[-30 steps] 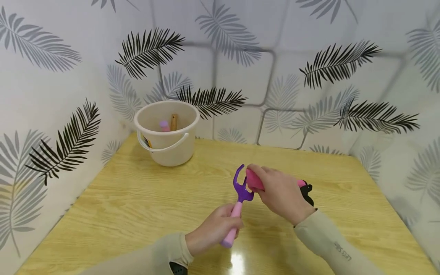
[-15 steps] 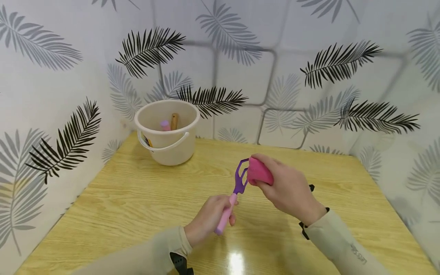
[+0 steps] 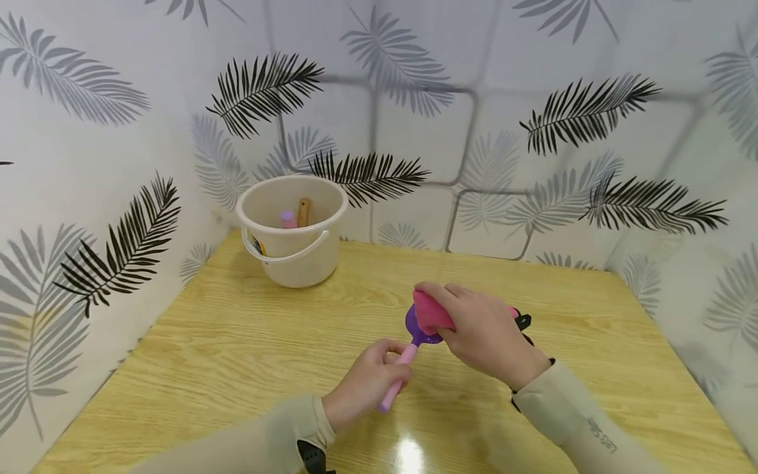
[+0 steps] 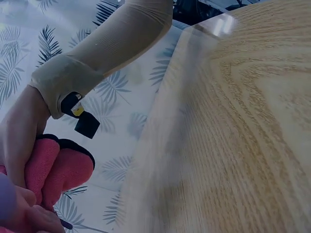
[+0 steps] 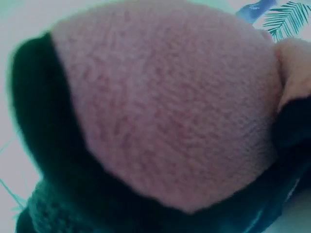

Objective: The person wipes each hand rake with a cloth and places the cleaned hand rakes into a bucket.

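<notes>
In the head view, my left hand (image 3: 372, 380) grips the pink handle of a utensil (image 3: 412, 324) with a purple head, tilted up over the table. My right hand (image 3: 488, 336) holds a bunched pink cloth (image 3: 431, 312) against that head and covers much of it. Openings in the head are hidden by the cloth at this moment. The left wrist view shows the fluffy cloth (image 4: 68, 172) with its black edging hanging below the right hand (image 4: 19, 136). Up close, the cloth (image 5: 175, 107) fills most of the right wrist view.
A cream bucket (image 3: 304, 263) with a lowered handle stands at the back left of the wooden table (image 3: 237, 349). Inside it show a lilac-and-pink handle end (image 3: 287, 219) and a wooden handle (image 3: 304, 212). Leaf-patterned walls (image 3: 503, 59) border the table.
The utensil's head has turned, its slotted face giving way to a rounder outline behind the cloth. The right hand with the cloth rose slightly, then came back down and left.
</notes>
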`<state>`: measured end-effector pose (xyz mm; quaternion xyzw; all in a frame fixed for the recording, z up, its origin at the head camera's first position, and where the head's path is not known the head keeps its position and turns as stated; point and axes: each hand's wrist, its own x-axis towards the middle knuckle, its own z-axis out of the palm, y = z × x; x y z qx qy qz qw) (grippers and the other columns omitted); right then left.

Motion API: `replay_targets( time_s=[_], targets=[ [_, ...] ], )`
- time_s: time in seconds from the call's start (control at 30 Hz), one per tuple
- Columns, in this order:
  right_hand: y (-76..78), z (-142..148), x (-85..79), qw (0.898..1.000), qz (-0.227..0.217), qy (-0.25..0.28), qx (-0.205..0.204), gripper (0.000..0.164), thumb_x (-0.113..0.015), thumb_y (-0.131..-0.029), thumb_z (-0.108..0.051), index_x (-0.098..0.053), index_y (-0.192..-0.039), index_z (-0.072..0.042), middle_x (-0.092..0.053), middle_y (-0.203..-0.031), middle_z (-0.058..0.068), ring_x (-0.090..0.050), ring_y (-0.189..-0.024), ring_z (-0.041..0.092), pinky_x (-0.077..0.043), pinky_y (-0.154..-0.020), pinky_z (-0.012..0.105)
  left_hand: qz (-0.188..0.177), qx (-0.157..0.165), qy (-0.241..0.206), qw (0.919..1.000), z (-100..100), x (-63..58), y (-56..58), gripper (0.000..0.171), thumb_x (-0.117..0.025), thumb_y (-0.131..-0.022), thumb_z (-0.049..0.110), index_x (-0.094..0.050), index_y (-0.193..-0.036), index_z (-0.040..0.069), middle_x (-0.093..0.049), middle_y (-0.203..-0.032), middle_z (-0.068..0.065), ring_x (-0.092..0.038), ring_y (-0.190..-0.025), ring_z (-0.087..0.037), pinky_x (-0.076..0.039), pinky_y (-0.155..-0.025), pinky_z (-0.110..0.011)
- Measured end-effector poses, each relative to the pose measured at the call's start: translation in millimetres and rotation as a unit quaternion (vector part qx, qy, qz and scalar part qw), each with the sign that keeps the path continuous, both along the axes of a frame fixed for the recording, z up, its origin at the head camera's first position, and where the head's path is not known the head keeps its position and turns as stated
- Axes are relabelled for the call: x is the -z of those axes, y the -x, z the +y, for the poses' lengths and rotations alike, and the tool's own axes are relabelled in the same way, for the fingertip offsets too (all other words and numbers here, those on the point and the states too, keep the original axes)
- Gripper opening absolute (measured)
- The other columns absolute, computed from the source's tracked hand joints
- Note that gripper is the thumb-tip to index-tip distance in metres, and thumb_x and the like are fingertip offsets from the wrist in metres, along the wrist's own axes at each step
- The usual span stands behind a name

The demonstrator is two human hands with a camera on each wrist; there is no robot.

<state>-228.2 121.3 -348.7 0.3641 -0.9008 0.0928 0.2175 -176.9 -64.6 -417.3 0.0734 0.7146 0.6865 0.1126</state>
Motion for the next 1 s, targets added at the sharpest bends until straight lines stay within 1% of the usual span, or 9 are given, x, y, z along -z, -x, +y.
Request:
replay_targets(
  time_s=[0.1,0.2,0.33,0.5,0.57,0.67,0.77,0.83,1.0],
  targets=[
    [-6.5,-4,4.5,1.000,-0.013,-0.015,-0.018,0.063,-0.079,-0.075,-0.024,-0.052,-0.132,-0.024,-0.066,-0.098,-0.002,-0.057,-0.070,0.010,-0.048,-0.051,0.028,-0.003,0.006,-0.014,0.9999,1,-0.2,0.4,0.035,-0.062,-0.080,0.010,-0.056,-0.111,-0.007,-0.055,-0.068,-0.004,-0.047,-0.050,-0.009,-0.038,-0.040,-0.017],
    [-11.3,-8,7.7,0.999,-0.007,-0.022,-0.032,0.063,-0.079,-0.076,-0.027,-0.052,-0.132,-0.022,-0.066,-0.099,-0.001,-0.057,-0.069,0.010,-0.048,-0.050,0.028,-0.004,0.004,-0.025,0.9997,2,-1.3,0.1,0.027,-0.061,-0.082,0.010,-0.058,-0.103,-0.006,-0.054,-0.066,-0.004,-0.047,-0.051,-0.009,-0.039,-0.043,-0.019],
    [-8.3,-6,10.6,1.000,0.013,-0.021,-0.009,0.061,-0.079,-0.074,-0.022,-0.053,-0.129,-0.022,-0.064,-0.092,-0.002,-0.056,-0.068,0.011,-0.047,-0.046,0.028,-0.002,-0.003,-0.020,0.9998,6,-2.2,-1.7,0.025,-0.061,-0.082,0.010,-0.055,-0.102,-0.005,-0.055,-0.068,-0.006,-0.049,-0.053,-0.010,-0.040,-0.044,-0.020],
    [6.1,5,17.2,0.999,0.028,-0.031,0.025,0.060,-0.076,-0.073,-0.013,-0.053,-0.128,-0.022,-0.061,-0.084,-0.001,-0.054,-0.064,0.014,-0.044,-0.041,0.029,-0.004,0.004,-0.007,1.0000,8,-0.3,-6.2,0.026,-0.059,-0.083,0.009,-0.054,-0.103,-0.006,-0.054,-0.071,-0.007,-0.049,-0.055,-0.011,-0.041,-0.045,-0.021],
    [6.4,6,19.8,0.999,0.023,-0.030,0.030,0.061,-0.076,-0.072,-0.012,-0.052,-0.128,-0.022,-0.062,-0.084,-0.001,-0.053,-0.062,0.014,-0.044,-0.041,0.029,-0.007,0.009,-0.009,0.9999,8,0.9,-7.7,0.022,-0.058,-0.083,0.008,-0.054,-0.101,-0.005,-0.053,-0.071,-0.006,-0.048,-0.056,-0.011,-0.040,-0.045,-0.020],
    [-2.1,0,20.8,1.000,0.009,-0.016,0.022,0.062,-0.078,-0.072,-0.019,-0.049,-0.128,-0.019,-0.064,-0.083,-0.001,-0.054,-0.059,0.012,-0.046,-0.044,0.029,-0.010,0.005,-0.018,0.9998,8,2.0,-6.6,0.019,-0.057,-0.081,0.006,-0.055,-0.096,-0.005,-0.052,-0.069,-0.004,-0.047,-0.056,-0.010,-0.039,-0.046,-0.019],
    [-10.9,-8,19.7,1.000,0.005,-0.003,0.003,0.059,-0.076,-0.074,-0.022,-0.046,-0.125,-0.015,-0.065,-0.081,0.000,-0.055,-0.056,0.012,-0.048,-0.043,0.030,-0.007,-0.010,-0.020,0.9997,7,1.3,-3.5,0.023,-0.057,-0.080,0.007,-0.056,-0.099,-0.006,-0.053,-0.070,-0.004,-0.047,-0.056,-0.010,-0.038,-0.046,-0.019],
    [-12.6,-10,18.5,1.000,0.001,0.003,0.002,0.056,-0.076,-0.075,-0.021,-0.048,-0.123,-0.016,-0.066,-0.081,0.001,-0.056,-0.057,0.012,-0.048,-0.043,0.030,-0.001,-0.015,-0.014,0.9998,6,0.6,-2.7,0.027,-0.058,-0.081,0.009,-0.055,-0.103,-0.007,-0.054,-0.071,-0.005,-0.048,-0.056,-0.011,-0.038,-0.045,-0.020],
    [-0.4,-2,19.4,1.000,0.006,0.000,0.029,0.051,-0.076,-0.075,-0.016,-0.057,-0.122,-0.020,-0.066,-0.089,0.002,-0.058,-0.065,0.014,-0.049,-0.044,0.032,-0.001,-0.014,0.003,0.9999,4,1.0,-6.1,0.036,-0.058,-0.085,0.012,-0.050,-0.114,-0.008,-0.056,-0.080,-0.010,-0.051,-0.065,-0.014,-0.042,-0.052,-0.024]
  ],
)
